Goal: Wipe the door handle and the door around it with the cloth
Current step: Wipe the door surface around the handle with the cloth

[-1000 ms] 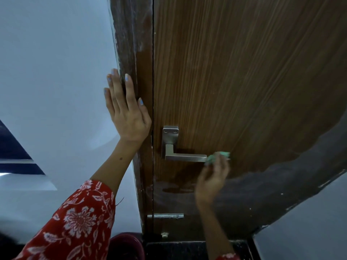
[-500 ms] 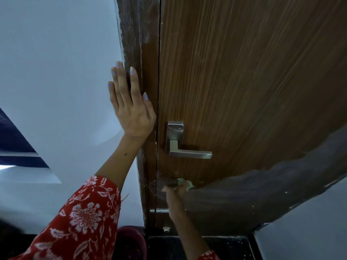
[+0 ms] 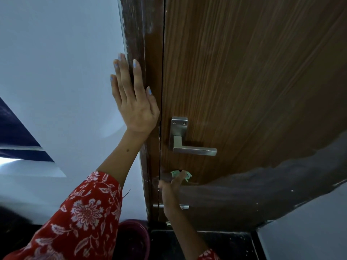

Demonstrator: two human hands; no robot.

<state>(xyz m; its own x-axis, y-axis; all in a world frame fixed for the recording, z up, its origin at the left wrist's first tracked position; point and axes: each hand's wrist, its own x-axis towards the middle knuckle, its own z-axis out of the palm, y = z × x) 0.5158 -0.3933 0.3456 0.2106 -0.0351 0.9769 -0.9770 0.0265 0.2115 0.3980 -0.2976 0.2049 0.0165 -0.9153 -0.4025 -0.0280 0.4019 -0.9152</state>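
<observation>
A brown wooden door [image 3: 244, 81] fills the upper right, with a silver lever handle [image 3: 189, 145] near its left edge. My right hand [image 3: 171, 186] holds a small green cloth [image 3: 181, 174] against the door, well below the handle and close to the door's left edge. My left hand [image 3: 133, 98] lies flat with straight fingers on the dark door frame [image 3: 148, 44] and the white wall, up and left of the handle.
A white wall [image 3: 56, 72] stands left of the frame. The lower door is a dull dark grey [image 3: 262, 194]. A small metal latch [image 3: 185, 206] sits low on the door. A maroon bucket [image 3: 135, 239] stands on the dark floor by the frame.
My right hand with the cloth went from the tip of the handle down and left to the door below it. My left hand stayed flat on the frame.
</observation>
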